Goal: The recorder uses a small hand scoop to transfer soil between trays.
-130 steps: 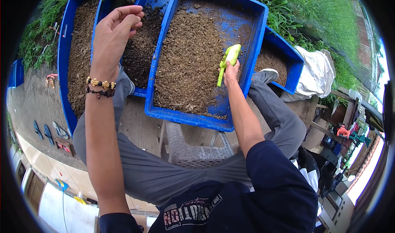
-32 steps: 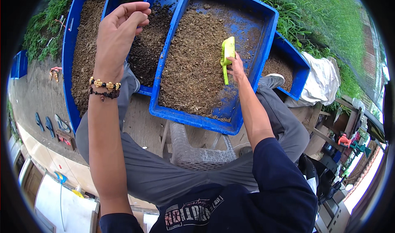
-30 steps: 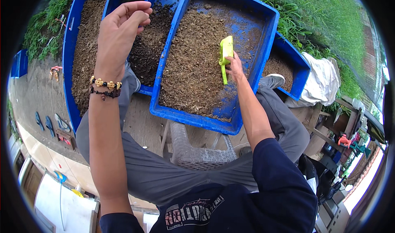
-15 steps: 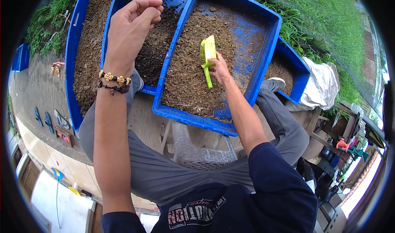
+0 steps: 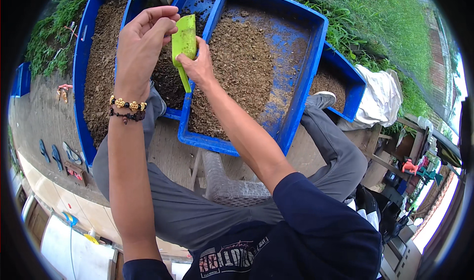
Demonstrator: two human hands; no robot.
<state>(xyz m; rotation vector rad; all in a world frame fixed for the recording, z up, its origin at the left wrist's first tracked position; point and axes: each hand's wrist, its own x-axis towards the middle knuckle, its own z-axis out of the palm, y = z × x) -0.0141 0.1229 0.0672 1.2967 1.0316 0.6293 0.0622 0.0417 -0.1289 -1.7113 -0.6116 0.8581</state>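
Observation:
My right hand grips a lime-green hand scoop by its handle, and the scoop's broad blade points away from me. It hangs over the edge between a blue tray of brown crumbly material and another tray with darker, soil-like material. To the left of the scoop, my left hand is raised with its fingers curled toward the thumb. Whatever those fingers hold, if anything, is hidden. Beaded bracelets circle my left wrist.
A further blue tray with brown material lies at the left, and a smaller blue tray at the right beside a white sack. A woven stool stands between my legs. Grass borders the far side.
My right hand has carried the scoop leftward, from above the brown material to the tray's left edge beside my left hand. My left hand keeps its curled shape. The view has shifted slightly.

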